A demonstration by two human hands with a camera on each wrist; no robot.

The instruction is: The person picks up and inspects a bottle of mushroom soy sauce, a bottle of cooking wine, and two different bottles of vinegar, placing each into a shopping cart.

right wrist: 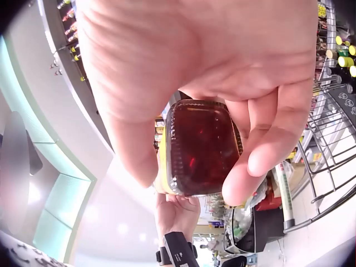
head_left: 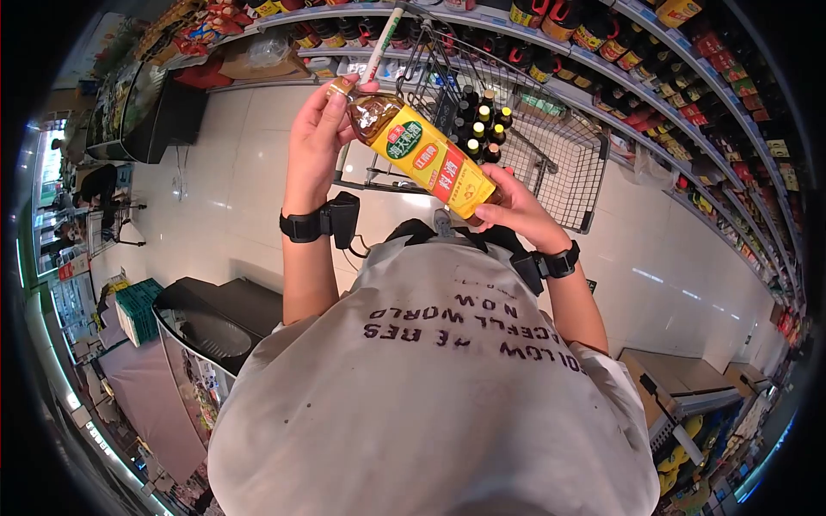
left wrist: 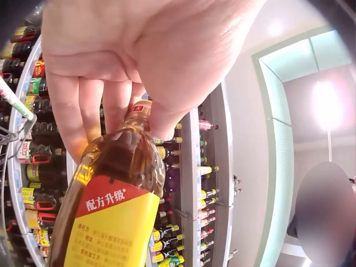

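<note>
A bottle [head_left: 422, 153] of amber liquid with a yellow, red and green label is held tilted in front of me, over a shopping cart [head_left: 551, 155]. My left hand [head_left: 320, 129] grips its neck and cap end [left wrist: 140, 111] with fingers and thumb curled round it. My right hand [head_left: 516, 211] cups the bottom, fingers curled about the dark base [right wrist: 201, 146]. In the left wrist view the label [left wrist: 114, 228] fills the lower left. The right wrist view looks up along the bottle, with the left hand [right wrist: 177, 214] beyond it.
The wire cart holds several dark bottles [head_left: 482, 129] with yellow caps. Shelves [head_left: 688, 77] stocked with sauce bottles curve along the aisle on the right. A dark counter [head_left: 215, 318] stands at lower left. White tiled floor [head_left: 232, 172] lies beside the cart.
</note>
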